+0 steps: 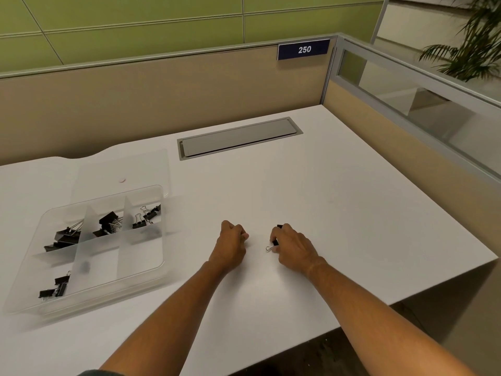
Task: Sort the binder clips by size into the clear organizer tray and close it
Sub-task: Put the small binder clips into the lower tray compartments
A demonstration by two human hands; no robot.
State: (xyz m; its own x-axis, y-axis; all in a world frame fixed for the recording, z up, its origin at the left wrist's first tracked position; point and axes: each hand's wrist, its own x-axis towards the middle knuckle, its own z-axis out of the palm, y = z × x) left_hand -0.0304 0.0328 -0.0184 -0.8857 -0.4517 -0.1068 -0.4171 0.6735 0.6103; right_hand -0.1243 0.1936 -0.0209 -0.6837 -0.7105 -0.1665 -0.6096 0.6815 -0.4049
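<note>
**White tabletop and its load**

Your tabletop (339, 191) is plain white, with a grey cable hatch (238, 138) set flush near its far edge. On its left side sits the clear tray (151, 278), lid (122, 172) laid open behind it. Both your hands rest on the surface near the middle, left hand (231, 244) apart from right hand (294, 246).
</note>
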